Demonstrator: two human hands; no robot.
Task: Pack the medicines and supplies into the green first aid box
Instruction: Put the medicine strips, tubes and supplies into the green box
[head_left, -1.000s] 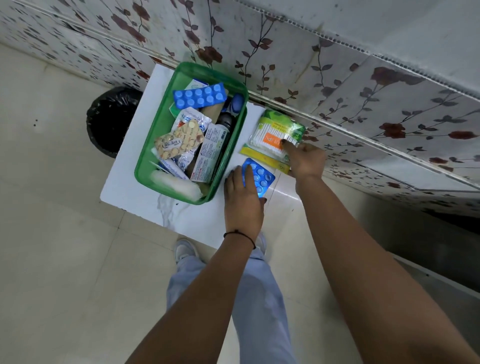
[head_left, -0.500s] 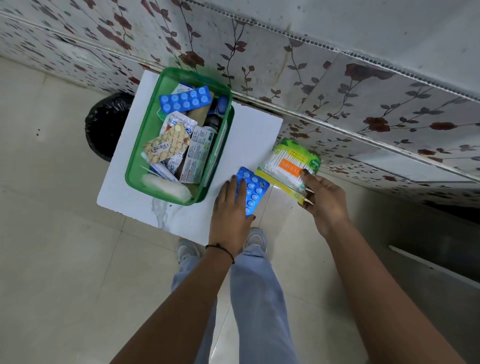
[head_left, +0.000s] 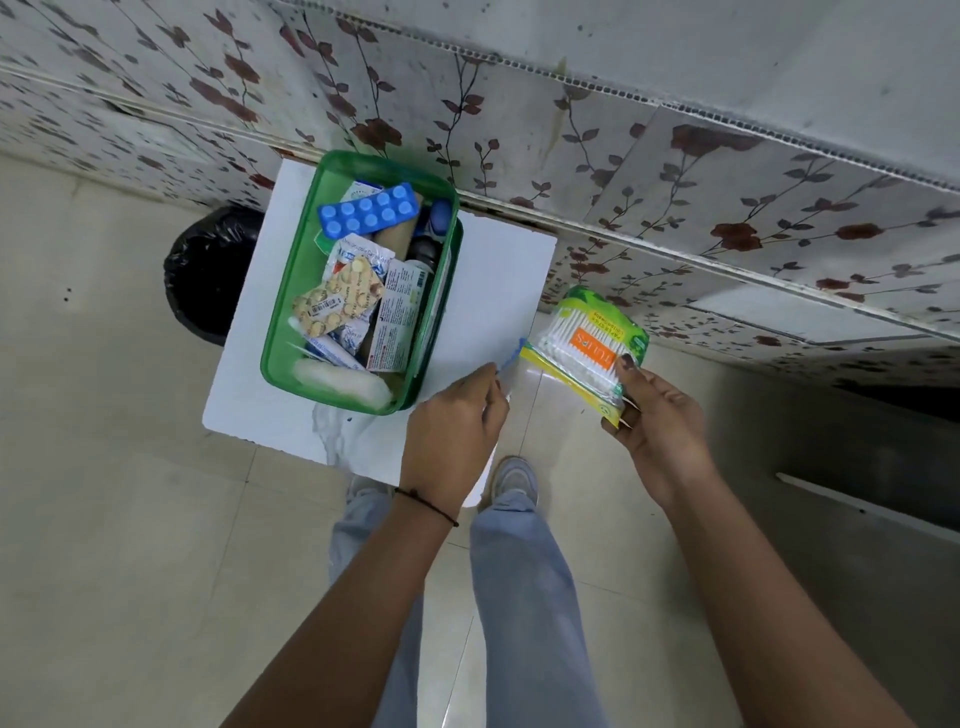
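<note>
Beside the green first aid box (head_left: 280, 332) on the tabletop (head_left: 493, 270), the right hand (head_left: 657, 415) grips a cotton-swab packet (head_left: 587, 345); the left hand (head_left: 452, 426) pinches a blue blister strip (head_left: 511, 356) seen edge-on.

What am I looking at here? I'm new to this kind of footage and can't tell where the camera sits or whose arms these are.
There is no machine here. The camera is worn on a person's head and looks forward and down, so the two arms coming up from the bottom are the wearer's own, with their legs and shoes below.

In front of them is a small white table against a flowered wall. On it stands the green first aid box, open and already holding blue and yellow pill strips, sachets, a carton and a white roll.

The right hand holds a pack of cotton swabs in the air beside the table. The left hand pinches a blue pill strip, seen edge-on and blurred. A black bin sits beyond the table's left side.
</note>
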